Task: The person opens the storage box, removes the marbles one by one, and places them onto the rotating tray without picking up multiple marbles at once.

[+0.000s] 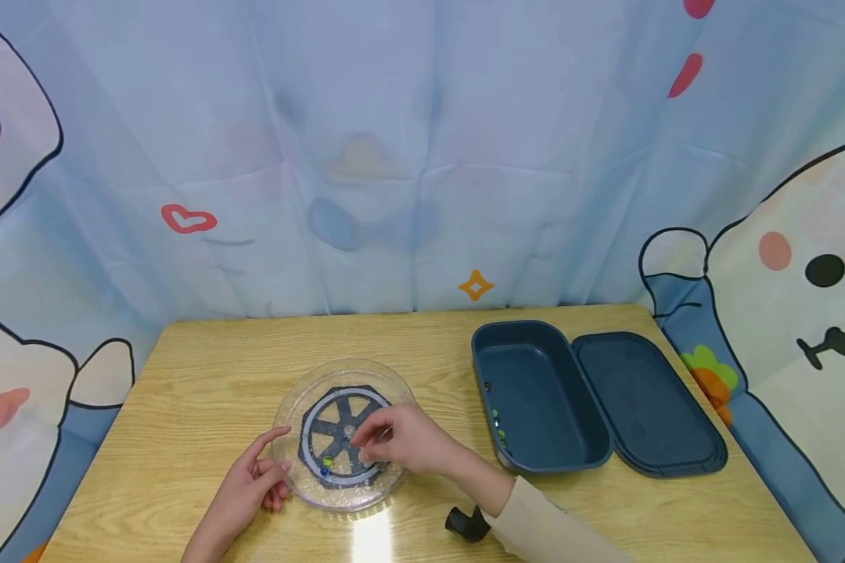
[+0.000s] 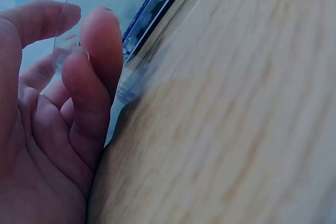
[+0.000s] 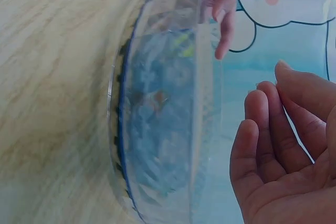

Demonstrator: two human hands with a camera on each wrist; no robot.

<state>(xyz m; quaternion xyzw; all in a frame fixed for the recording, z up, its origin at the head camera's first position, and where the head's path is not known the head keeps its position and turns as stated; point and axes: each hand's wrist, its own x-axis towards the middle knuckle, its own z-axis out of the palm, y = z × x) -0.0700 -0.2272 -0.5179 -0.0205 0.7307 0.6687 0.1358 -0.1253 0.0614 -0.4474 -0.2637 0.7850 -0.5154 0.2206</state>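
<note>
A clear round dish [image 1: 387,375] with a dark spoked wheel pattern stands on the table. My left hand [image 1: 248,483] grips its left rim, fingers and thumb about the clear edge; the left wrist view shows these curled fingers [image 2: 100,40] close up. Over the dish's right half hovers my right hand [image 1: 410,439], fingertips bent near the thumb. In the right wrist view no object shows between that hand's fingers [image 3: 256,111]. Inside the dish lie a green marble [image 1: 327,462] and a blue marble [image 1: 325,471]. A brownish piece [image 3: 159,99] shows blurred through the wall.
To the right stands a dark blue box [image 1: 542,399] with several small marbles [image 1: 497,422] along its left side. Its lid [image 1: 648,403] lies flat beside it. A black curved object [image 1: 467,524] is near the right sleeve. A printed curtain [image 1: 408,156] hangs behind the table.
</note>
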